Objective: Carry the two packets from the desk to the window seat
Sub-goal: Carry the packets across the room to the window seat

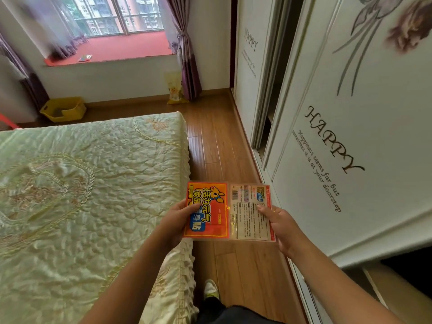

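Note:
My left hand (175, 222) grips an orange packet (210, 204) with a cartoon figure and yellow lettering, face up. Right beside it, edge to edge, my right hand (279, 222) holds a second packet (247, 211), turned to its pale printed back with a barcode. Both packets hover over the wooden floor between the bed and the wardrobe. The window seat (121, 46), covered in red, lies far ahead under the window, with a small flat item (84, 58) lying on it. The desk is out of view.
A bed with a pale green quilt (81, 183) fills the left. White sliding wardrobe doors (350, 136) line the right. A wooden floor aisle (215, 136) runs between them toward the window. A yellow basket (63, 109) and a yellow bag (174, 88) stand below the seat.

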The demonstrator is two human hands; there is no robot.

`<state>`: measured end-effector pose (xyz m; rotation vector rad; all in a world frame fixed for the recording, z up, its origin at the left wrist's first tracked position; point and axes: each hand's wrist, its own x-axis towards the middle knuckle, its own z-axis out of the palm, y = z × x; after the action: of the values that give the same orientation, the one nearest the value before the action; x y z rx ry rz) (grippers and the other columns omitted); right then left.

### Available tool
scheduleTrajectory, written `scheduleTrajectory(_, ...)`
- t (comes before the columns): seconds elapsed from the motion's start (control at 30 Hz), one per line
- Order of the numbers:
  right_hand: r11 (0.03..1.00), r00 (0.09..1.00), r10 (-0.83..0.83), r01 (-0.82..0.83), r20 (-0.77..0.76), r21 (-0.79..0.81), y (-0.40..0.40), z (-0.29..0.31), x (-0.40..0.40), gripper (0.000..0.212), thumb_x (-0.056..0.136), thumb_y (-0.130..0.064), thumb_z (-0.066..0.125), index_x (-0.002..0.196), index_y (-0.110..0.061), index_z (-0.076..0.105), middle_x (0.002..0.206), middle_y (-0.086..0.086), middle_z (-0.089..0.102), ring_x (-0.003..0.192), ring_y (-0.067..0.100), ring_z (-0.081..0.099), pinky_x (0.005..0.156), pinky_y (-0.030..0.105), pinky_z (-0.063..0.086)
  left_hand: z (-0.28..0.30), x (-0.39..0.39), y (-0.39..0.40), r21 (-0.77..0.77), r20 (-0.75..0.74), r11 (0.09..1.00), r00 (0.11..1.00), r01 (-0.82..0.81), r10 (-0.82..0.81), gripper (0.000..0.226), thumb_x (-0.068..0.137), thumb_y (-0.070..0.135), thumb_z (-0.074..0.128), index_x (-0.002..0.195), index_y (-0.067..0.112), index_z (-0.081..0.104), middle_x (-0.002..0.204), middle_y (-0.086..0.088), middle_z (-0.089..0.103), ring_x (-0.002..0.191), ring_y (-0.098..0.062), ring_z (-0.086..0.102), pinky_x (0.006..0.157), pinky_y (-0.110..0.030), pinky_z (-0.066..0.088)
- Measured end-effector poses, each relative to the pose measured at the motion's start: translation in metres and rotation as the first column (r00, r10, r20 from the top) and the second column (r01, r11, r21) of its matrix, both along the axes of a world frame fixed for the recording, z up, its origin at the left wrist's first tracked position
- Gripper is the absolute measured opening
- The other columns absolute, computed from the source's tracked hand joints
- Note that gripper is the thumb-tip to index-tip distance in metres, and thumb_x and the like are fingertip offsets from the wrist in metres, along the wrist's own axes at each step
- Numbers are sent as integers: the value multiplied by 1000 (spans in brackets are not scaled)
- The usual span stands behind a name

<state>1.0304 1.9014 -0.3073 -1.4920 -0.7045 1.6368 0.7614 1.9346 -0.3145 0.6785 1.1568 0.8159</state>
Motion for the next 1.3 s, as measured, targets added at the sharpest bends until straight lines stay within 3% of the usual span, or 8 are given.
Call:
scheduleTrajectory(0.13, 1000, 1000, -7, 7, 15, 16, 54, 8, -18, 29, 100, -22, 52, 119, -2, 63, 112, 22, 73, 102, 39, 71, 91, 54, 56, 4, -18, 44, 21, 16, 1000, 1000, -5, 5, 19, 93, 9, 59, 111, 7, 64, 90, -12, 80, 76, -25, 77, 62, -38, 64)
scheduleTrajectory(0.3, 999, 1000, 17, -17, 10, 35, 113, 16, -42, 29, 100, -21, 51, 118, -2, 63, 112, 23, 73, 102, 39, 71, 86, 50, 58, 15, -41, 99, 28, 29, 1000, 1000, -2, 1, 16, 93, 9, 59, 108, 9, 66, 89, -11, 80, 76, -24, 77, 59, -36, 63)
scheduleTrajectory(0.43, 998, 999, 43, -43, -2, 36, 155, 14, -48, 28, 99, -22, 53, 116, -3, 64, 106, 19, 76, 95, 34, 75, 71, 39, 62, 14, -49, 143, 12, 38, 1000, 999, -11, 11, 18, 92, 10, 61, 109, 8, 66, 93, -13, 80, 79, -26, 77, 61, -37, 63)
scheduleTrajectory(0.63, 999, 999, 32, -31, -37, 5, 221, 2, -40, 27, 99, -21, 54, 115, -3, 65, 105, 18, 77, 95, 34, 75, 77, 43, 62, 6, -39, 208, -19, 28, 1000, 999, -16, 17, 17, 93, 9, 60, 109, 6, 66, 93, -14, 80, 79, -26, 77, 61, -37, 63)
scheduleTrajectory(0.9, 995, 993, 95, -97, -70, -21, 344, 1, -8, 27, 98, -19, 55, 114, 2, 63, 100, 20, 78, 88, 32, 77, 63, 35, 64, 5, -4, 315, -47, -13, 996, 997, -80, 79, 18, 94, 7, 57, 111, 4, 64, 88, -13, 80, 74, -26, 77, 60, -37, 63)
scheduleTrajectory(1.13, 988, 983, 144, -149, -116, -33, 436, 7, 9, 29, 98, -19, 56, 117, 2, 61, 104, 20, 77, 93, 33, 76, 65, 36, 63, 14, 12, 395, -33, -28, 989, 989, -145, 145, 17, 94, 8, 59, 109, 7, 66, 89, -13, 80, 75, -26, 77, 58, -37, 63)
scheduleTrajectory(1.3, 988, 979, 147, -153, -140, -28, 493, 8, 4, 25, 97, -18, 57, 114, 1, 62, 96, 17, 79, 84, 29, 78, 58, 31, 62, 10, 4, 446, -41, -40, 984, 984, -173, 172, 21, 93, 10, 61, 112, 5, 65, 92, -14, 80, 76, -28, 77, 58, -37, 62)
